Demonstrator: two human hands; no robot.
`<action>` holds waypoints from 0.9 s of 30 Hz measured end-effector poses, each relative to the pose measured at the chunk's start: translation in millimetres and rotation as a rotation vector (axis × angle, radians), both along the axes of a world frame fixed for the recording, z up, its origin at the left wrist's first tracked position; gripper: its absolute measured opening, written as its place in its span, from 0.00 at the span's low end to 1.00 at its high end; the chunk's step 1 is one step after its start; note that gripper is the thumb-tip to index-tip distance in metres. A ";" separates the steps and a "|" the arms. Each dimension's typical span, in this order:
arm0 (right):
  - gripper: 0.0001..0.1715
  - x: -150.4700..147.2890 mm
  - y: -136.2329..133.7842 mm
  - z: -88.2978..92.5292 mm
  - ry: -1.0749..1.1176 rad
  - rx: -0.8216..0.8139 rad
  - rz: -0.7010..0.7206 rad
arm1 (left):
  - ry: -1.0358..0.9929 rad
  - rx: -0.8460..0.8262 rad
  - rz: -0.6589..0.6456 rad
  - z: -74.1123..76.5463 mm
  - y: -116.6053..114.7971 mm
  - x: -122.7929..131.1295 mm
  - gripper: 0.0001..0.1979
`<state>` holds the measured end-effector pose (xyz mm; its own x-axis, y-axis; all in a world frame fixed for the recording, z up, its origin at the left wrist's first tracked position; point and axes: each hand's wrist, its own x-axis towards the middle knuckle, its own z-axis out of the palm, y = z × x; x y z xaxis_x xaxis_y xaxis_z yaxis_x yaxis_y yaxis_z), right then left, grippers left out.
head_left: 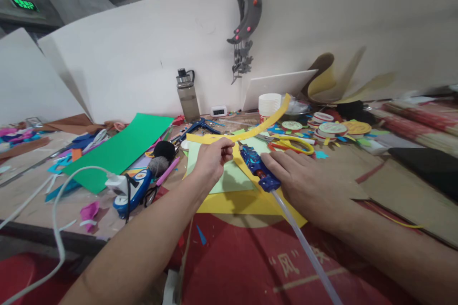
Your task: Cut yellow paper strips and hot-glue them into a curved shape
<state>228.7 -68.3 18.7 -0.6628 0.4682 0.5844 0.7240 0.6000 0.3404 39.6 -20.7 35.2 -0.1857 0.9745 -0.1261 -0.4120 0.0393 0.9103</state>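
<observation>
My left hand (212,161) is closed in a pinch on a long curved yellow paper strip (266,123) that arcs up and to the right above the table. My right hand (304,182) lies on a blue glue gun (258,167), fingers wrapped along its side, with a clear glue stick (304,244) trailing from its back toward me. Beneath both hands lie a pale green sheet (232,178) and a yellow sheet (246,202).
A green sheet (119,150), a second blue and white glue gun (133,189) with a white cable (57,209), a water bottle (187,95), stacked white cups (269,104), yellow-handled scissors (295,145), tape rolls (331,128) and paper scraps crowd the table. Red printed cloth (257,262) lies nearest me.
</observation>
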 end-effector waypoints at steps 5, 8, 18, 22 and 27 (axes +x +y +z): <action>0.21 0.2 -0.1 0.1 -0.001 -0.005 -0.006 | -0.002 0.012 -0.005 -0.3 0.1 0.4 0.04; 0.21 0.3 0.3 -0.8 -0.008 -0.001 0.001 | -0.009 0.016 -0.012 -0.4 0.3 0.4 0.05; 0.21 -0.1 -0.5 -1.5 -0.003 -0.025 0.000 | 0.006 0.014 -0.014 -1.2 0.6 0.6 0.05; 0.21 0.0 0.6 -1.2 0.016 -0.023 -0.003 | 0.010 -0.007 0.007 -2.9 4.0 -2.3 0.04; 0.22 2.7 2.5 -1.5 0.166 -0.121 0.032 | 0.004 -0.010 0.060 -5.9 11.4 -8.6 0.03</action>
<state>231.4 -65.8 17.2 -0.5779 0.5219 0.6275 0.7440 0.6529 0.1421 31.0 -9.4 29.3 -0.2437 0.9603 -0.1354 -0.4106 0.0243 0.9115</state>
